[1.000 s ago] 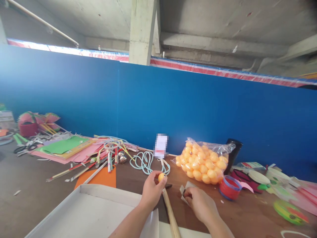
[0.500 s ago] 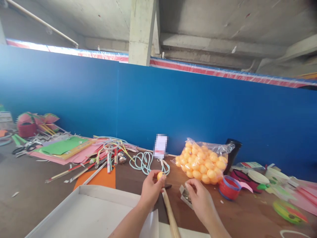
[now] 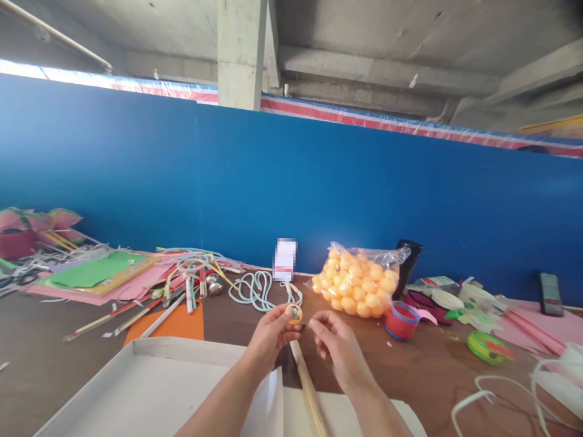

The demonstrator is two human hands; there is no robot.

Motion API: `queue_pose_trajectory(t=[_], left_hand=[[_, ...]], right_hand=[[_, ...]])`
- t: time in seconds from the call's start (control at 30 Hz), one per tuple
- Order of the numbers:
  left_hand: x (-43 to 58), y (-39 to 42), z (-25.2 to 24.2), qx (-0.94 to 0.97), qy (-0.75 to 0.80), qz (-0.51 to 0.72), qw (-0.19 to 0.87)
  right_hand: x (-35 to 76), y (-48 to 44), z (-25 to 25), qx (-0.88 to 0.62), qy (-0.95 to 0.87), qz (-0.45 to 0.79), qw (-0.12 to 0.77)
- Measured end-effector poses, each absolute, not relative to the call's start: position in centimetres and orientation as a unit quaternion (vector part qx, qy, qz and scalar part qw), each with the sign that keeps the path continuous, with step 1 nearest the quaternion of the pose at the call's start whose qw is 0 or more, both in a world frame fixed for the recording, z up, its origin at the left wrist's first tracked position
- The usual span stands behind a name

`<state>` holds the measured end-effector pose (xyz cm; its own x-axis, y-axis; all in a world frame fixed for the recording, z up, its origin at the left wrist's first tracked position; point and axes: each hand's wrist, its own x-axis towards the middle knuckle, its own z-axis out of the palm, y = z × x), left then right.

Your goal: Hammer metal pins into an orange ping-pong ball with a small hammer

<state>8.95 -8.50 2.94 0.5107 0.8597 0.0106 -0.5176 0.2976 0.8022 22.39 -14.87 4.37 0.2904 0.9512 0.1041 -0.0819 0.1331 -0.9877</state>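
Between the thumb and fingers of my left hand is an orange ping-pong ball. The side turned to me looks cut open, with something silvery and shiny inside. Just to its right, my right hand is closed in a pinch, apart from the ball. Whatever its fingertips hold is too small to make out. Below the hands lies a wooden handle, its dark far end partly hidden by my left fingers. The small box of shiny bits is out of sight, behind my right hand.
A clear bag of orange balls stands ahead, beside a red-and-blue ring. At left are a white tray, coloured paper and straws. Pale cord lies ahead; a green tape roll sits right. A blue partition closes the back.
My right hand has lifted from the small box and moved left, close to the ball. My left hand has turned the ball so its opening faces me. The view has swung right.
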Motion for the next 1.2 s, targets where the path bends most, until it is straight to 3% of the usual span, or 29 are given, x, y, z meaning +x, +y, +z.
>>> queue_pose_trajectory(t=[1.2], left_hand=[[9.00,-9.08,3.05,0.449,0.208,0.392,0.775]], right_hand=[[22.57,-14.90,3.94,-0.422,-0.331,0.576,0.617]])
